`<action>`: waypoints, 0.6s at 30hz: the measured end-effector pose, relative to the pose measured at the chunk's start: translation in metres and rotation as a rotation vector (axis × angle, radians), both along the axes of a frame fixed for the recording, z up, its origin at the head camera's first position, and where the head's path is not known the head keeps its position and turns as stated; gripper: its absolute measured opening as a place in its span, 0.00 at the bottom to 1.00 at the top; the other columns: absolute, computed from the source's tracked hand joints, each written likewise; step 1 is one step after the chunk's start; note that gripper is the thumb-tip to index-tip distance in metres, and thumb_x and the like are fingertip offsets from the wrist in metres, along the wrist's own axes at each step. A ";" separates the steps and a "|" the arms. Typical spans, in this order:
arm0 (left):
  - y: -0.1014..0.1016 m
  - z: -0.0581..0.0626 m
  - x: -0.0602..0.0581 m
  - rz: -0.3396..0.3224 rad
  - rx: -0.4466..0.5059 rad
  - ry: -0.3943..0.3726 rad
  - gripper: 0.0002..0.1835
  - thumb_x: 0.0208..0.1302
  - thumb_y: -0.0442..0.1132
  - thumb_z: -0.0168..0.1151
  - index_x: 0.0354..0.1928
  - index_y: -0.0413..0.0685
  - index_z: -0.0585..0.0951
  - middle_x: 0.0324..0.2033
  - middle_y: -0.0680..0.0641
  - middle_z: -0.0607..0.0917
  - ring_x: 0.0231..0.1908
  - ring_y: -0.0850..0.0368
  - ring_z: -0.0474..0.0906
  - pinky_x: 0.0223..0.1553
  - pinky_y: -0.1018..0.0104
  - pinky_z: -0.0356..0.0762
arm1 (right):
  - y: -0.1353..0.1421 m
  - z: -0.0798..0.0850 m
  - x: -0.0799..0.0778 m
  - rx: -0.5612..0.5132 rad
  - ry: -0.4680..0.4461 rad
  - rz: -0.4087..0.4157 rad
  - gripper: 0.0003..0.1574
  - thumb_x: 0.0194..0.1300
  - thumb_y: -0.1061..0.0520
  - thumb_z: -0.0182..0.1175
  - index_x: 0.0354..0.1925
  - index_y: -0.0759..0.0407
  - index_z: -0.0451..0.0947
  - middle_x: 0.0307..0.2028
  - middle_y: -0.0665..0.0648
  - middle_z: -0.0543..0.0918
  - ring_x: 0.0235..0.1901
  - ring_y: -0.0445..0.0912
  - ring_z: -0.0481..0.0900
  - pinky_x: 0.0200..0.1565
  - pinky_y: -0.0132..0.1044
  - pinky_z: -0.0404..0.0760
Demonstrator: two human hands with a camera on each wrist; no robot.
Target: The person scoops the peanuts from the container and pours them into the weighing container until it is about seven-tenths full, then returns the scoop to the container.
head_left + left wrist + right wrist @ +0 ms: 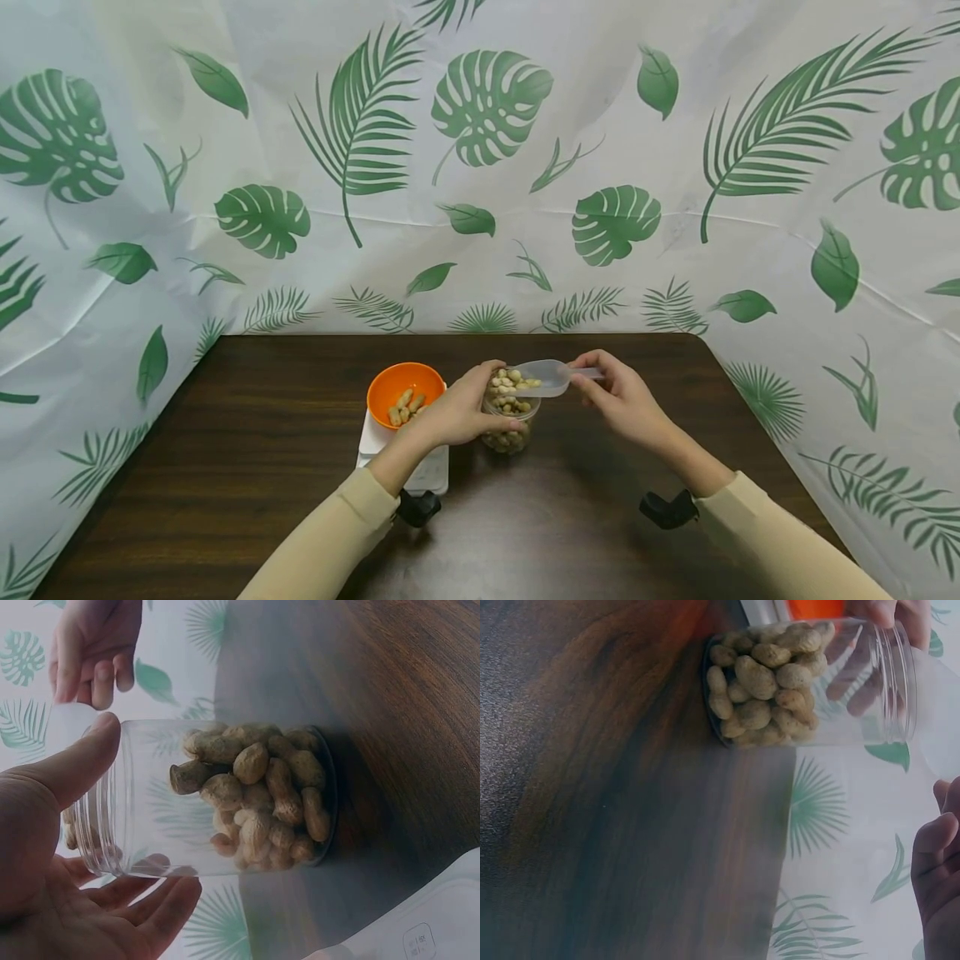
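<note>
A clear jar (pixel 154 799) of unshelled peanuts stands on the table. My left hand (pixel 459 412) grips it near its threaded neck, thumb on one side and fingers on the other. In the head view my right hand (pixel 624 404) pinches the handle of a translucent scoop (pixel 553 378). The scoop is held over the jar's mouth, its front end pointing left, with several peanuts (pixel 513 382) at that end. Through the jar's wall in the right wrist view, peanuts (pixel 756 679) fill the lower part.
Left of the jar, an orange bowl (pixel 372 402) with several peanuts sits on a white kitchen scale (pixel 429 477). My left forearm passes over the scale. The dark wooden table (pixel 262 433) meets a leaf-patterned sheet (pixel 525 283) at its back and sides.
</note>
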State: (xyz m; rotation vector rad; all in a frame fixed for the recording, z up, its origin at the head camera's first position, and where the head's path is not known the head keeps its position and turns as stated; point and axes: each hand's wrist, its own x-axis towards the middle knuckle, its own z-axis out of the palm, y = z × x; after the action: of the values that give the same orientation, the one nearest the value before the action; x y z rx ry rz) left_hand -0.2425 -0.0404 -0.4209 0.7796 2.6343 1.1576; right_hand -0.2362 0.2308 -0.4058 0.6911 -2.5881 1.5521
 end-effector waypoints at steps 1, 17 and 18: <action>0.000 0.000 0.000 0.000 0.000 -0.001 0.49 0.54 0.55 0.71 0.71 0.44 0.57 0.63 0.44 0.67 0.59 0.53 0.67 0.60 0.55 0.66 | -0.001 0.003 0.002 -0.008 -0.004 0.001 0.13 0.70 0.60 0.56 0.50 0.63 0.72 0.33 0.60 0.75 0.28 0.56 0.75 0.24 0.37 0.76; 0.000 -0.002 0.000 0.012 -0.033 0.017 0.50 0.54 0.56 0.71 0.72 0.46 0.56 0.66 0.44 0.65 0.63 0.52 0.63 0.62 0.55 0.63 | 0.011 -0.012 -0.005 -0.071 0.017 0.066 0.11 0.72 0.62 0.53 0.51 0.63 0.72 0.31 0.65 0.75 0.26 0.54 0.73 0.23 0.39 0.73; 0.000 -0.002 0.000 0.011 -0.034 0.017 0.50 0.54 0.56 0.71 0.72 0.46 0.56 0.66 0.44 0.65 0.63 0.52 0.63 0.62 0.55 0.63 | 0.010 -0.009 -0.003 -0.076 0.016 0.067 0.11 0.71 0.62 0.53 0.50 0.64 0.71 0.31 0.65 0.75 0.27 0.56 0.73 0.24 0.38 0.74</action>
State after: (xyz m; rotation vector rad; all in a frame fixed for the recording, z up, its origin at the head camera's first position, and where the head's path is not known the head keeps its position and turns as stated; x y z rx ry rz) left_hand -0.2422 -0.0401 -0.4227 0.7735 2.6682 1.1101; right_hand -0.2391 0.2405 -0.4145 0.7875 -2.5048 1.6471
